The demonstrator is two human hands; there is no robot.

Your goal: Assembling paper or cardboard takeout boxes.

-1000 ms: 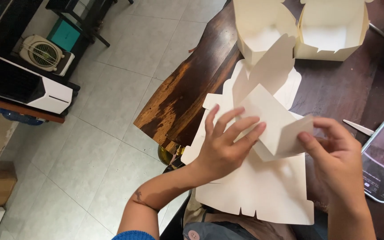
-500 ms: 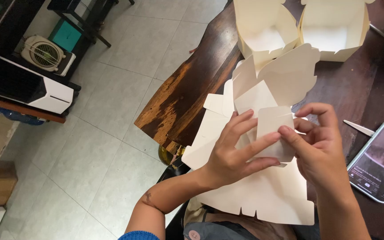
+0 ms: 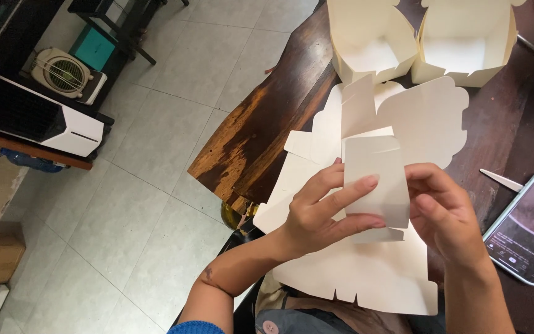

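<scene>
Left hand [image 3: 316,216]: pinches the folded cardboard panel [image 3: 375,179], fingers steadying its face.
Right hand [image 3: 443,210]: grips the panel's other edge, for folding.
Flat sheets [image 3: 366,278]: stacked underneath, within reach.

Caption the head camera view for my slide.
Both hands, left hand and right hand, fold a cream cardboard box blank over a dark wooden table.

Left hand [image 3: 316,216] raised before the body, fingers [image 3: 347,190] extended and pinching, forearm bare, blue cuff at the elbow. Right hand [image 3: 443,213] opposite, fingers curled inward, close to the left.
</scene>
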